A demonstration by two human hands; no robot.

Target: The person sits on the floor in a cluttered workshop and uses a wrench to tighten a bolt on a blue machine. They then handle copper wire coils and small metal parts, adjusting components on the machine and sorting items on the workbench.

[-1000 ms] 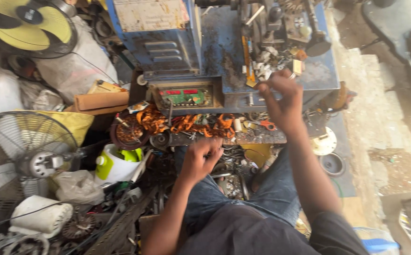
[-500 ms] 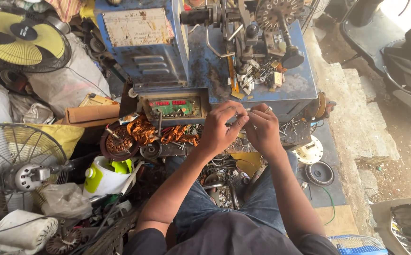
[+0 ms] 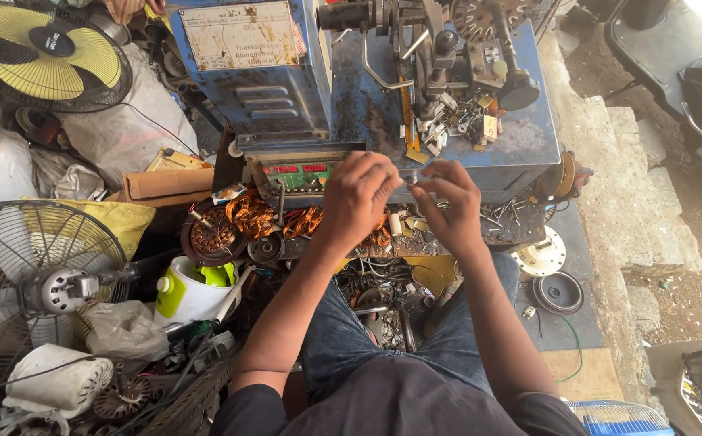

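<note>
Both hands meet at frame centre, front edge of the blue winding machine. Left hand curled shut, right hand pinched; between them a thin wire/pin, long axis roughly horiz, right hand's fingertips nearest. Can't tell exactly what it is. Tray-like counter below holds copper coils at left, small screws + bits at right. Fan far left.

A thin metal piece, seemingly wire, pinched between both hands.
</note>
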